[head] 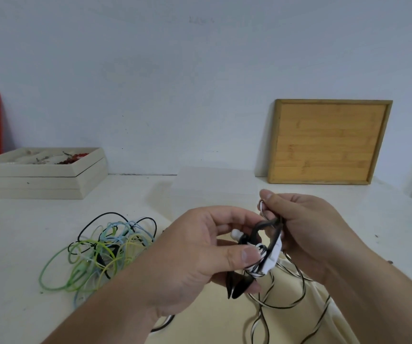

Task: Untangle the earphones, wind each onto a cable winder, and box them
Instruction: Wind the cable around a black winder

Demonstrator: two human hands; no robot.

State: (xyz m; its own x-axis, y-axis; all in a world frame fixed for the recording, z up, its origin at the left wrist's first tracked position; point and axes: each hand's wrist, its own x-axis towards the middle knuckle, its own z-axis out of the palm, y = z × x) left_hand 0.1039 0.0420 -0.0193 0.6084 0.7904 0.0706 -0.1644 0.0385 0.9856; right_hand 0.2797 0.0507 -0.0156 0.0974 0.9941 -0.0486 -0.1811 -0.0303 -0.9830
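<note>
one earphone (244, 239) in left hand (200, 256), tip pointing left

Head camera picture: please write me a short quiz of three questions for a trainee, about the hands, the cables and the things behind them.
1. Fill in: the left hand and the right hand both hold an earphone cable striped black and ____.
2. The tangled pile of coloured cables lies: A) left of the left hand; B) between the hands; C) right of the right hand.
3. True or false: the wooden tray lies flat.
Key: 1 white; 2 A; 3 false, it leans against the wall.
</note>
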